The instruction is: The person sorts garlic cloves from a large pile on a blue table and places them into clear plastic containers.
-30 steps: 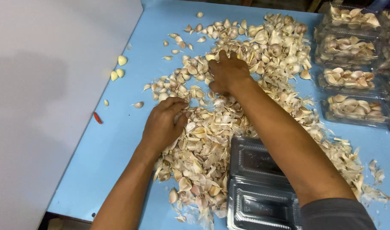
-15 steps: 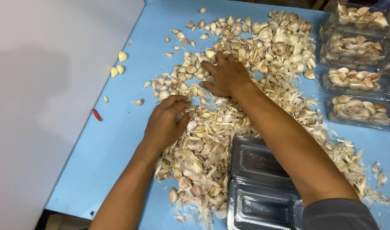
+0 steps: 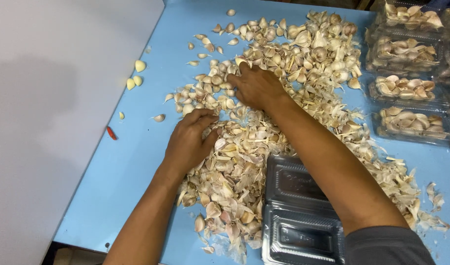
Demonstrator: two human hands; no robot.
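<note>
While your left hand [image 3: 188, 142] is lying loosely curled, palm down, on the garlic pile [image 3: 264, 127], your right hand [image 3: 257, 87] is pressing half-open fingers into it farther from the empty clear tray [image 3: 296, 211], gripping nothing I can see.

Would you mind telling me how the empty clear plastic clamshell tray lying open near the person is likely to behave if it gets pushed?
The empty clear plastic clamshell tray looks thin-walled, so it is probably light and would slide easily on the smooth blue table. Its open hinged halves may flex or fold. The right forearm lies over it and might hold it.
</note>
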